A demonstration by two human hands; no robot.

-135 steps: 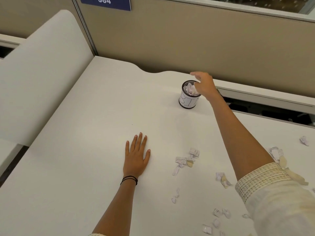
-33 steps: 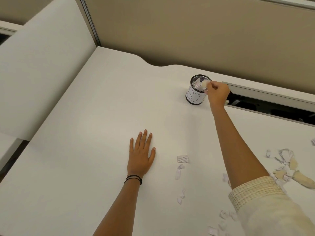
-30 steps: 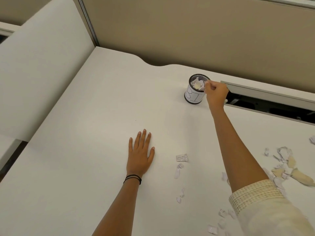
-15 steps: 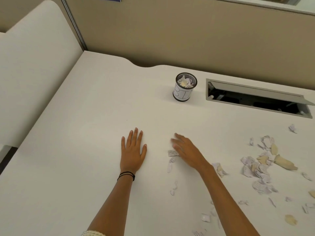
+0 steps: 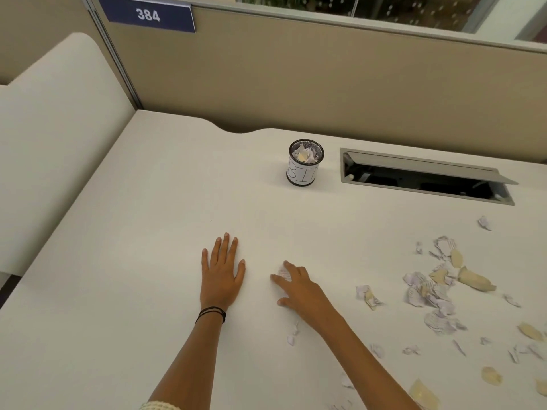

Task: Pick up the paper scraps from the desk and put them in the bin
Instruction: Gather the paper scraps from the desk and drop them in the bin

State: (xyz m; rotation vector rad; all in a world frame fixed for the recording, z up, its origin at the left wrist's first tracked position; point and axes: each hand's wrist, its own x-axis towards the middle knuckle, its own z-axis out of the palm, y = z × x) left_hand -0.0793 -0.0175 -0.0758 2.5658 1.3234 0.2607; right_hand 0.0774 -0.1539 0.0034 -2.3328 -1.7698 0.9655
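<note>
The bin (image 5: 305, 170) is a small black mesh cup with a white "BIN" label, standing at the back of the white desk (image 5: 148, 232) with crumpled scraps inside. My right hand (image 5: 299, 288) lies low on the desk, its spread fingertips touching a small white paper scrap (image 5: 283, 272); the thumb is apart from it. My left hand (image 5: 222, 270) rests flat on the desk, palm down, holding nothing. Two tiny scraps (image 5: 293, 335) lie just below my right wrist. Several white and yellowish scraps (image 5: 429, 288) are scattered at the right.
An open cable hatch (image 5: 423, 179) is set into the desk right of the bin. A beige partition (image 5: 325, 84) with a blue "384" sign (image 5: 148, 14) runs along the back. A white side panel (image 5: 53, 137) stands at the left.
My right hand dropped a scrap into the bin, then came back down to the desk near my left hand and now touches a white scrap. My left hand stayed flat.
</note>
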